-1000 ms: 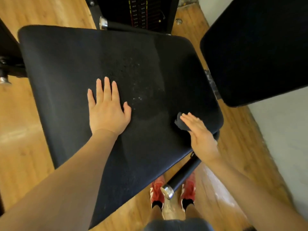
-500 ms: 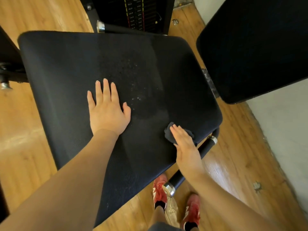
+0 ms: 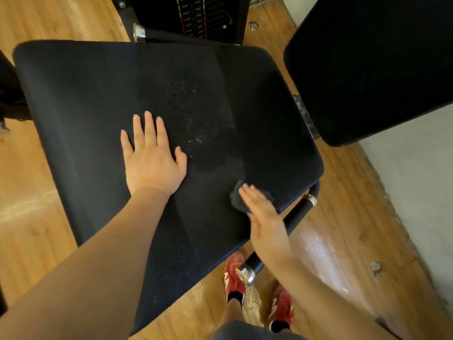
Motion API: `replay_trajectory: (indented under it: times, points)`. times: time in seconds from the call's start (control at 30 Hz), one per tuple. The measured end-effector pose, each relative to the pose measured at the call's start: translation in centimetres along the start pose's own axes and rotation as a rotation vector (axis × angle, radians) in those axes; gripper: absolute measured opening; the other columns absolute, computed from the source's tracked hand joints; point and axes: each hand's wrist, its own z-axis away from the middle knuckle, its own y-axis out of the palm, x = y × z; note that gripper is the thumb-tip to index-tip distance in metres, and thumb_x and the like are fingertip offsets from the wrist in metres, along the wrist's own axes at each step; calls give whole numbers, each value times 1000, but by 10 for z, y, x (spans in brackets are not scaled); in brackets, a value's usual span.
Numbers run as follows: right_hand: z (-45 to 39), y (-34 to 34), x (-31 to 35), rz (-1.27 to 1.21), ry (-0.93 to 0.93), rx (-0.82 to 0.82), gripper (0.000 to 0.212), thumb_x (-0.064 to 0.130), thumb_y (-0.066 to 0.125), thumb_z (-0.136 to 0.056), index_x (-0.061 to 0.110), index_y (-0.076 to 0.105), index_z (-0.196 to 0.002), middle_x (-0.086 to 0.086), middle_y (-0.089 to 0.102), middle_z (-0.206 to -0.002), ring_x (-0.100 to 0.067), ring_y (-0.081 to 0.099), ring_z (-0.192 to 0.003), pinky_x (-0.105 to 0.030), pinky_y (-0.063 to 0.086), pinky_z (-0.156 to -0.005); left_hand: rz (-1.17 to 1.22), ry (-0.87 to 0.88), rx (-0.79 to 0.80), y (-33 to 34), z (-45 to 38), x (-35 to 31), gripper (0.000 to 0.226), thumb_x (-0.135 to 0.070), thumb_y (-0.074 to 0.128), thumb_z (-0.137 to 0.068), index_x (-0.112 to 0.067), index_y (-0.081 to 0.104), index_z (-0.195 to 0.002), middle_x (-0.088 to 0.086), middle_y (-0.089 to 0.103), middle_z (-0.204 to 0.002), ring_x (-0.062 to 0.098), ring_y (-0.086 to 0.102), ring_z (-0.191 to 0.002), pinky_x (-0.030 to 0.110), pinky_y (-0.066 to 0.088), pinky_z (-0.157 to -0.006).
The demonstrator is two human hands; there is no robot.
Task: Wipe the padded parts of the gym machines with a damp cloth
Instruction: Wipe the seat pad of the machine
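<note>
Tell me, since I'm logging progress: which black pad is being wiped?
The large seat pad under both hands, with droplets on it; the other pad, upper right, is untouched.

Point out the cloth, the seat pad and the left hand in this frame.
cloth [image 3: 235,198]: head view, dark edge showing left of the right hand's fingers.
seat pad [image 3: 81,94]: head view, bare upper-left surface.
left hand [image 3: 153,165]: head view, back of the hand, flat on the pad.

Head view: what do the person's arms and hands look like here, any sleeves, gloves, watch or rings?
Both forearms are bare up to the frame edge, with no sleeves in view. The left hand and right hand wear no gloves. No watch, wristband or ring shows on either; the right hand is slightly motion-blurred, so fine detail there is uncertain.
</note>
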Motion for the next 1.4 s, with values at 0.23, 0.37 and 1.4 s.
replay_trajectory:
  times: [0.23, 0.37, 1.4]
  points:
    - [-41, -54, -39, -48, 245, -271, 46, 1, 40, -96, 18, 38, -139, 3, 36, -145, -8, 25, -137, -3, 12, -105, 2, 2, 4, 0, 0, 0, 70, -43, 23, -97, -8, 6, -155, 12, -1, -163, 28, -8, -150, 49, -3, -120]
    - [-51, -46, -42, -18, 449, -387, 48, 3, 40, -98, 19, 35, -143, 1, 32, -150, -13, 24, -140, -24, 16, -115, 23, 6, -4, 0, 0, 1, 70, -43, 24, -97, -8, 8, -155, 12, 1, -163, 29, -6, -150, 49, -3, -120]
    - [-184, -22, 30, 429, -252, 58, 54, -7, 46, -89, 12, 40, -140, -1, 38, -147, -13, 26, -140, -19, 9, -110, 48, 14, 64, -9, -4, 2, 71, -48, 19, -98, -12, -5, -155, 10, -10, -163, 28, -16, -148, 47, -9, -118]
